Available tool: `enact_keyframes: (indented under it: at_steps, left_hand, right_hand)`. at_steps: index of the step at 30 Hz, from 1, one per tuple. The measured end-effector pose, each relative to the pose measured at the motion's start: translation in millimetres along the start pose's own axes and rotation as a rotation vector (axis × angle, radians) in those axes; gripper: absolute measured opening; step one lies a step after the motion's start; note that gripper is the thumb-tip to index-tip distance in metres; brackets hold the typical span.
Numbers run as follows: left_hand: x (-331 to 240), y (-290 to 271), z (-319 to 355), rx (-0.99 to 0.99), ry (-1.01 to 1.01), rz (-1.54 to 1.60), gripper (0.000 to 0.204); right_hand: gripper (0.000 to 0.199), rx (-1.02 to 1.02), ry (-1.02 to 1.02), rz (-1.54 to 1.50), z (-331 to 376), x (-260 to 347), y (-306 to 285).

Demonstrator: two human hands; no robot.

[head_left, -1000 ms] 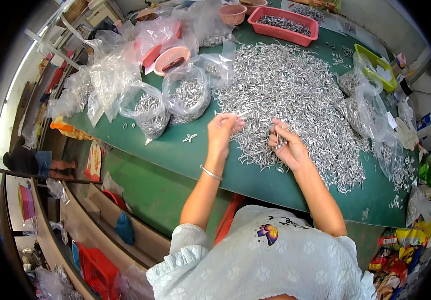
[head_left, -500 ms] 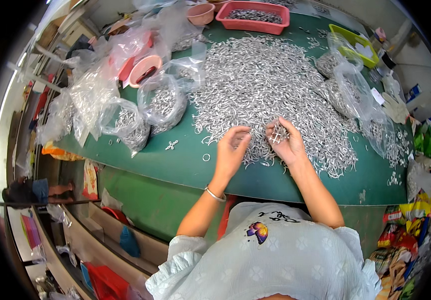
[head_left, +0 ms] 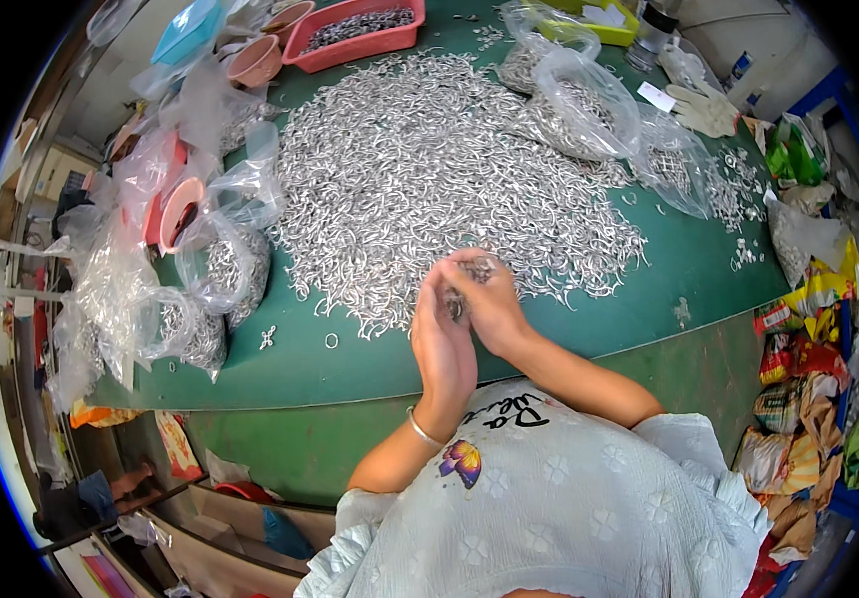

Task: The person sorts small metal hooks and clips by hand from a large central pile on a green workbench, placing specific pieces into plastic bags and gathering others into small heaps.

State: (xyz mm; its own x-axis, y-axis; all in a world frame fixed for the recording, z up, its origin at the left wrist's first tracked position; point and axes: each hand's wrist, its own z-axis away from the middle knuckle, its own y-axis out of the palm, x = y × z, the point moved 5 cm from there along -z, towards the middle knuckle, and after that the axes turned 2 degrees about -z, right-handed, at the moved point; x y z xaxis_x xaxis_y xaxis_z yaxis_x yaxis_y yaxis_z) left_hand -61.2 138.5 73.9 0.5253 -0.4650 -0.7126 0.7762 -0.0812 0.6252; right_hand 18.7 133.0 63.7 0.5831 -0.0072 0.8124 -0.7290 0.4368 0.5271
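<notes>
At the near edge of a wide pile of small curved silver metal pieces point(head_left: 429, 169), my two hands are cupped together. My right hand point(head_left: 497, 311) curls around a small clump of metal pieces point(head_left: 474, 269), partly hidden by its fingers. Pressed up against it, my left hand point(head_left: 443, 344) closes the other side, and more metal shows in the gap between the palms. A bangle circles my left wrist. On the green table point(head_left: 369, 369), left of my hands, lie a single ring point(head_left: 332, 341) and a small cross-shaped cluster of pieces point(head_left: 268, 337).
Clear plastic bags of metal parts point(head_left: 235, 269) crowd the table's left side; more bags point(head_left: 589, 110) stand at the right. A pink tray point(head_left: 354, 40) of parts and a yellow-green basket point(head_left: 599, 25) sit at the back. A whitish glove point(head_left: 703, 110) lies far right.
My hands were apart, the right holding metal pieces and the left open beside it; now they have come together around the pieces. The view has turned, so the table scene sits further left.
</notes>
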Motion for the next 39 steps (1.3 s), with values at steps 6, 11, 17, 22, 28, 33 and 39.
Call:
enact_keyframes:
  at_steps: [6, 11, 17, 22, 28, 33, 39]
  left_hand:
    - [-1.1, 28.4, 2.0, -0.028, -0.041, 0.099, 0.042]
    - [13.7, 13.5, -11.9, 0.081, -0.122, 0.202, 0.050]
    - [9.3, 9.1, -20.2, 0.023, -0.144, 0.256, 0.039]
    - [1.0, 0.5, -28.7, -0.053, -0.151, 0.396, 0.033]
    - [-7.4, -12.1, -34.4, 0.159, -0.194, 0.674, 0.019]
    - [-17.9, -18.1, -30.7, 0.015, -0.259, 0.768, 0.016]
    - [-20.9, -35.6, -40.4, 0.081, -0.272, 0.819, 0.015]
  right_hand:
    - [0.045, -0.024, -0.697, 0.936, 14.3, 35.3, 18.8]
    - [0.062, 0.001, -0.790, 1.116, 24.9, 33.3, 22.7]
    - [0.058, 0.225, -0.820, 1.096, 35.3, 37.7, 28.5]
    - [0.033, 0.271, -0.889, 0.920, 39.4, 47.6, 26.0]
    - [0.020, 0.163, -0.668, 0.758, 22.2, 60.5, -8.5]
    - [0.021, 0.170, -0.319, 0.438, -11.8, 46.1, -35.4]
    - [0.047, 0.272, -0.407, 0.808, -73.5, 60.6, -16.4]
